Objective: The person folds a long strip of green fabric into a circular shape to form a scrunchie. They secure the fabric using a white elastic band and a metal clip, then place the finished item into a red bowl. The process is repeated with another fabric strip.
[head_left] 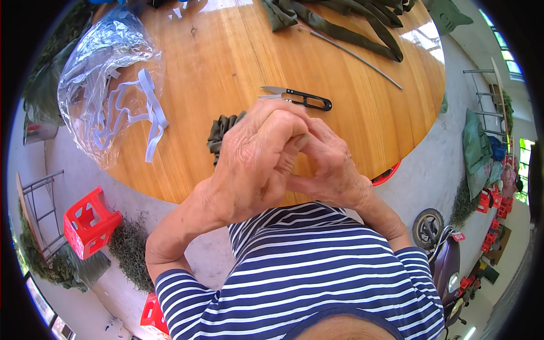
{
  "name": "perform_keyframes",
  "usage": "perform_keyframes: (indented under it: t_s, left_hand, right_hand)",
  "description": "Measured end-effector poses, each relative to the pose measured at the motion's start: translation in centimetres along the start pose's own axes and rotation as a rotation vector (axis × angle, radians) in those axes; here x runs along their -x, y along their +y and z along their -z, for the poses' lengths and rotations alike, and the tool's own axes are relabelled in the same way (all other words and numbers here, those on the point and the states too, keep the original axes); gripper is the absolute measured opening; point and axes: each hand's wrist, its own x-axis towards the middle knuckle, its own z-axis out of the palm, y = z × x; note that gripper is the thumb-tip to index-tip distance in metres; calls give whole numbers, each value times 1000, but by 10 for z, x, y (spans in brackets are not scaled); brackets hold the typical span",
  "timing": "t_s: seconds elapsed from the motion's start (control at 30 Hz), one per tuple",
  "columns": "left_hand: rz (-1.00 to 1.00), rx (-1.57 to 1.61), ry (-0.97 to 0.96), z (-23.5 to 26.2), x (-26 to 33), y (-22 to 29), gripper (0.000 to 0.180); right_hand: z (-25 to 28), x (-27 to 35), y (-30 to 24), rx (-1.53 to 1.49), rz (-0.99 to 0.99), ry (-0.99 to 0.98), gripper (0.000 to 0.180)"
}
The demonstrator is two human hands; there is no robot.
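Observation:
Over the near edge of the round wooden table, my left hand (255,156) and my right hand (328,161) meet with bent fingers, their fingertips pressed together. A bunched dark green fabric band (224,135) shows beyond the left hand's outer side, and its rest is hidden behind that hand. Whatever the right fingertips pinch is too small or covered to make out. Just past my knuckles lie black-handled thread snips (309,100), blades pointing left. Farther right rests a thin metal rod (357,58) with a hooked end, beside flat dark green fabric strips (362,34).
On the table's left, a clear plastic bag (85,85) lies with white elastic (153,107) over it. Red plastic stools (90,222) stand on the floor to the left. A scooter (445,255) is parked at the right. The wooden tabletop (198,68) curves near my waist.

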Motion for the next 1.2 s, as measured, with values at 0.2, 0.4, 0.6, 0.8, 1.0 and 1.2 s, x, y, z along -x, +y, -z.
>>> perform_keyframes:
  t_s: [0.2,0.4,0.6,0.8,1.0,1.2]
  left_hand:
    - [249,393,319,-20,22,-15,8]
    - [278,53,403,-28,27,-26,7]
    - [178,-167,342,-29,33,-34,6]
    - [293,67,448,-31,33,-32,7]
    - [437,210,449,-27,33,-27,10]
    - [468,305,481,-23,29,-27,12]
  right_hand:
    - [19,-4,0,-357,-223,-125,35]
    - [5,1,5,-380,-325,-31,33]
    - [4,2,3,-488,-451,-33,34]
    - [2,-4,6,-126,-213,-134,38]
    - [-2,1,12,-639,-526,95,31]
    - [35,-24,38,-38,-395,379,31]
